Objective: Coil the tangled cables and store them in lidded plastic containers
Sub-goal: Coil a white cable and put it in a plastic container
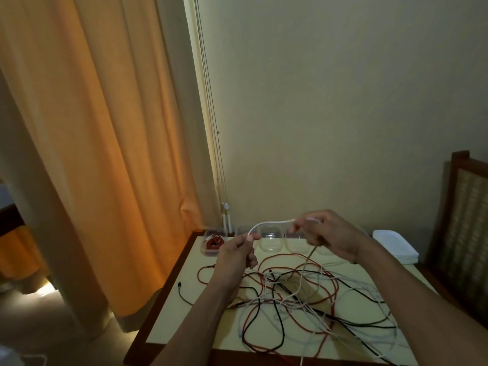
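Cable runs sideways between my left grip and right grip, both pinching it; tangle lies below.

Both hands pinch a white cable above table.

We note white cable; red cables, black cables, more white in tangle. Table top pale cream, dark brown rim. Containers clear, one showing red coil. Lids white. Curtain orange, wall pale cream. Chair frame dark brown — back woven pattern.
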The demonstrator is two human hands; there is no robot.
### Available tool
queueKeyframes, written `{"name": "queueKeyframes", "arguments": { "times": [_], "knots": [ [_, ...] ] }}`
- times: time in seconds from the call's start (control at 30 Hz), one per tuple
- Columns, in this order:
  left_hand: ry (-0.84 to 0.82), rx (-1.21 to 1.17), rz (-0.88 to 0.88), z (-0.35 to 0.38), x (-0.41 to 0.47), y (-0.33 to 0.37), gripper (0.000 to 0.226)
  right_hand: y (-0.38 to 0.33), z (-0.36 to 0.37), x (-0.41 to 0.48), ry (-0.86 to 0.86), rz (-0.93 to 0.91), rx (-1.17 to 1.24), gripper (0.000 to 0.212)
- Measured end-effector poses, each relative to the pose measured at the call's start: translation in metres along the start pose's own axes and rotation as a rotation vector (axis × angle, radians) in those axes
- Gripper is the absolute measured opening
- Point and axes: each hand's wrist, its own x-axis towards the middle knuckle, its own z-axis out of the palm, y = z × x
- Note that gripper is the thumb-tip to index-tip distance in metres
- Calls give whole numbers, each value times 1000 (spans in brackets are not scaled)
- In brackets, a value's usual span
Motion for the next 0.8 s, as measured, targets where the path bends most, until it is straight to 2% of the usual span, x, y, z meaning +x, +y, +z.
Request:
{"name": "queueKeyframes", "arguments": {
  "times": [0.07,0.17,0.3,0.37,0.53,0.67,0.8],
  "knots": [
    [-12,98,30,0,-7,1,26,-6,-7,7,184,-48,135,32],
    [-113,103,14,8,-23,8,31,-9,-15,17,407,-96,96,33],
    [-347,-268,-6,27,-47,29,16,-1,-17,12,593,-108,-169,30],
    [-397,-335,62,34,-60,38,19,5,-14,2,655,-144,-295,24],
    [-256,-108,277,50,-88,63,21,18,0,-33,708,-200,-387,7],
    [-137,-128,332,56,-112,81,26,13,18,-67,650,-246,-481,7],
    [-102,-252,303,59,-132,90,27,4,33,-95,527,-161,-715,18]
  ]
}}
